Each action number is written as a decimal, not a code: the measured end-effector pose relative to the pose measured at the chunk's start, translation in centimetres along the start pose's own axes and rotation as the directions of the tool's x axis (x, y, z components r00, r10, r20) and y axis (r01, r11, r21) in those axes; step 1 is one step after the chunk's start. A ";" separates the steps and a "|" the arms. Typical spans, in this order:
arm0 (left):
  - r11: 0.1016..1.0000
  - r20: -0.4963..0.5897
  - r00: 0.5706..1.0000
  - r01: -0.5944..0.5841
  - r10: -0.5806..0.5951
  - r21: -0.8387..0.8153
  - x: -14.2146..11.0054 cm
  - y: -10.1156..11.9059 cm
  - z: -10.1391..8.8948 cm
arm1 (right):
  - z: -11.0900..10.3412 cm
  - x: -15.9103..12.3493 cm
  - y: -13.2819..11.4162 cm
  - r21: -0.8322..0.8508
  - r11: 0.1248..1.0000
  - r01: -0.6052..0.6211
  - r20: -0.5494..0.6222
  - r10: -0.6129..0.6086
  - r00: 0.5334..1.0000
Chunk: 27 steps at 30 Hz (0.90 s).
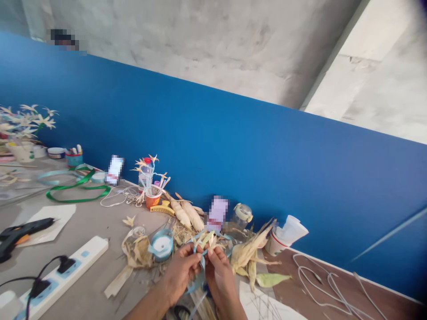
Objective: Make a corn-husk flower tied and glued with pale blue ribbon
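Note:
My left hand [183, 271] and my right hand [219, 272] meet over the worktable, thumbs and fingers pinched together. Between them they grip a light blue ribbon [203, 262], with a small pale husk flower [207, 240] standing up just above the fingertips. Its stem is hidden by the fingers. To the left of my left hand lies a roll of blue ribbon [162, 245] with a white core. Dried corn husks [250, 251] are piled right of my right hand, and more torn husk [138, 249] lies further left.
At the left are a black glue gun [28, 231] and a white power strip [71, 271] with plugs. An orange cup [153, 201] holding husk flowers, two phones and a jar [243, 215] line the blue partition [213, 146]. A white cable [328, 282] curls at the right.

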<state>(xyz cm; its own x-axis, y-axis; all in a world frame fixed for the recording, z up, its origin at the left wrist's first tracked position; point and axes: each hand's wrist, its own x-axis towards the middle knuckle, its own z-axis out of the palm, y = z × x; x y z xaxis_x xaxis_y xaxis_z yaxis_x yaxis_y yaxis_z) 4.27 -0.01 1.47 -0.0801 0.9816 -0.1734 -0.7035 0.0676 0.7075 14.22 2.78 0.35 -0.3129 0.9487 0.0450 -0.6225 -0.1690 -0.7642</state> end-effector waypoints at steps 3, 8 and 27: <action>0.993 0.033 0.997 0.079 -0.076 -0.084 0.0 0.0 -0.2 | 0.4 -0.1 -0.5 0.079 0.996 -0.050 0.013 0.049 0.999; 0.976 0.083 0.986 0.154 -0.142 -0.157 0.1 0.0 -0.5 | 0.5 -0.2 -0.9 0.042 0.998 -0.056 0.082 0.053 0.995; 0.999 -0.073 0.996 -0.041 0.041 0.000 0.1 -0.3 0.0 | -0.9 0.2 0.9 -0.474 0.877 0.071 -0.076 -0.121 0.990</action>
<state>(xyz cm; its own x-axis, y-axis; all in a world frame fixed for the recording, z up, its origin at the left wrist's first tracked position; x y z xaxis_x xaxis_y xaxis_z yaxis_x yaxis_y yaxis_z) 4.44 0.02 1.27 -0.1604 0.9678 -0.1938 -0.6993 0.0271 0.7143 14.28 3.09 -0.91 -0.1796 0.9798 0.0883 -0.2280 0.0458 -0.9726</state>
